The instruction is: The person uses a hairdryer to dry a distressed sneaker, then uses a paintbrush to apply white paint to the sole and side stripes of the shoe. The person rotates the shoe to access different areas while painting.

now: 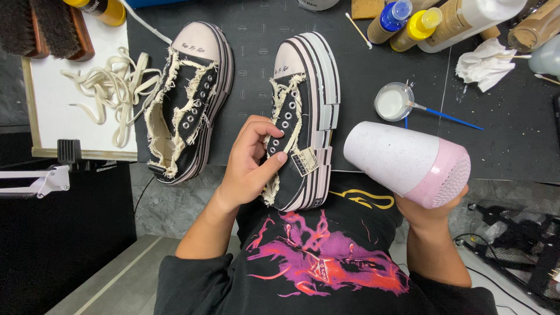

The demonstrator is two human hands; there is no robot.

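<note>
Left hand (248,169), fingers curled around its frayed side, steadies the black shoe (300,116) at centre frame on the bench (361,99), while right hand (429,210) clasps the pink-and-white dryer (408,163) at lower right, best kept moving, nozzle off the canvas.

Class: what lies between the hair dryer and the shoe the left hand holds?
Nothing: in the head view only bare black mat separates the hair dryer from the shoe in the left hand.
</note>
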